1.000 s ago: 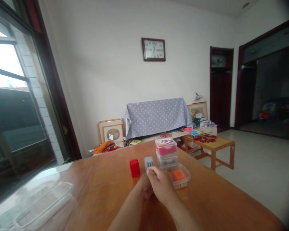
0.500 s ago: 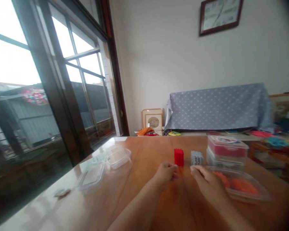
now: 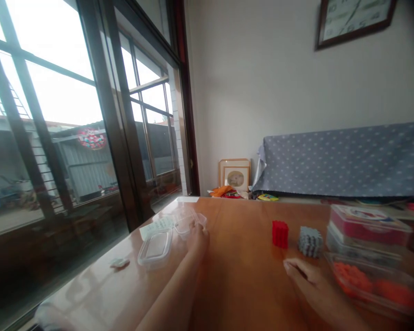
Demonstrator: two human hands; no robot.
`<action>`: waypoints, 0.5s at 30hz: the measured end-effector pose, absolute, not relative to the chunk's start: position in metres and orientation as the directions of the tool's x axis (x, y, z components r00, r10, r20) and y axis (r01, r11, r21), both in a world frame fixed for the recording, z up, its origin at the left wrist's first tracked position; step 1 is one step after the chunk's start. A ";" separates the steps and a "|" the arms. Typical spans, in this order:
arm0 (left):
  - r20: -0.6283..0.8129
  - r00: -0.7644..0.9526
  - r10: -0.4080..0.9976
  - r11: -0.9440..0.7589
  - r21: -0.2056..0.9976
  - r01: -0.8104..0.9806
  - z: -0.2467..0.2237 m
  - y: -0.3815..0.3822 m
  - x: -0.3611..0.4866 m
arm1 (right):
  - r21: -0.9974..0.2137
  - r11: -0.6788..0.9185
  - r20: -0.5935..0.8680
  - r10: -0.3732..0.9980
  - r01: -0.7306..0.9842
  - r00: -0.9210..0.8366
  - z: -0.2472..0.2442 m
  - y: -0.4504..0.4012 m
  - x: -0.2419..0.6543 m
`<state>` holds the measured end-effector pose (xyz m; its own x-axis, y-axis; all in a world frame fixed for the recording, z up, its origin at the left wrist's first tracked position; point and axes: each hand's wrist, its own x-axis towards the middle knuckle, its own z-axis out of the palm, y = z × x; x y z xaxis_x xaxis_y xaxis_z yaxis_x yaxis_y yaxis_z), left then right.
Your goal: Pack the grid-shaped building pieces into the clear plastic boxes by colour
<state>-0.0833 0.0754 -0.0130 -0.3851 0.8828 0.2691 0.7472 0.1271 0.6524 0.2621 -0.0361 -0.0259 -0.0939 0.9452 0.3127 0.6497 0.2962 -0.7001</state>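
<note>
On the left side of the wooden table (image 3: 241,271), my left hand (image 3: 197,235) reaches to the edge of a clear plastic container (image 3: 183,225); its fingers are blurred. My right hand (image 3: 307,276) rests over the table at the right with its fingers curled together; whether anything small is inside cannot be made out. Beyond it stand a red block stack (image 3: 280,234) and a grey block stack (image 3: 310,241). Right of this hand is a clear tray (image 3: 400,305) with orange pieces (image 3: 353,278).
Another clear container (image 3: 155,247) lies at the left, near a pale sheet (image 3: 146,229) and a small pale object (image 3: 119,263). Stacked boxes (image 3: 369,225) with a pink layer stand at the right back. A window lines the left side.
My left hand has moved left, from near the red stack to the clear container. The view has turned left, so the stacks and boxes appear further right. My right hand stays near the grey stack.
</note>
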 end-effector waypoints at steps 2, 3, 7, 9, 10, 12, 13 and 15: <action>0.254 -0.392 0.884 0.171 0.605 0.777 -0.018 0.077 -0.088 | -0.689 0.291 0.293 0.949 0.664 -0.111 -0.024 -0.038 0.260; 0.246 -0.387 0.889 0.181 0.586 0.790 -0.021 0.078 -0.089 | -0.682 0.290 0.288 0.950 0.671 -0.117 -0.023 -0.038 0.259; 0.250 -0.339 0.907 0.164 0.531 0.831 -0.027 0.082 -0.088 | -0.690 0.281 0.284 0.953 0.667 -0.108 -0.020 -0.039 0.256; 0.260 -0.308 0.915 0.135 0.522 0.842 -0.026 0.082 -0.088 | -0.697 0.287 0.296 0.950 0.657 -0.102 -0.020 -0.040 0.255; 0.261 -0.292 0.920 0.120 0.523 0.844 -0.024 0.082 -0.088 | -0.697 0.291 0.301 0.948 0.655 -0.100 -0.019 -0.040 0.255; 0.253 -0.259 0.932 0.089 0.532 0.842 -0.021 0.079 -0.086 | -0.698 0.297 0.308 0.946 0.652 -0.101 -0.020 -0.040 0.255; 0.246 -0.242 0.939 0.074 0.542 0.837 -0.020 0.077 -0.084 | -0.699 0.298 0.309 0.946 0.650 -0.102 -0.020 -0.040 0.255; 0.230 -0.205 0.952 0.038 0.573 0.818 -0.017 0.072 -0.075 | -0.703 0.297 0.305 0.947 0.647 -0.103 -0.021 -0.039 0.255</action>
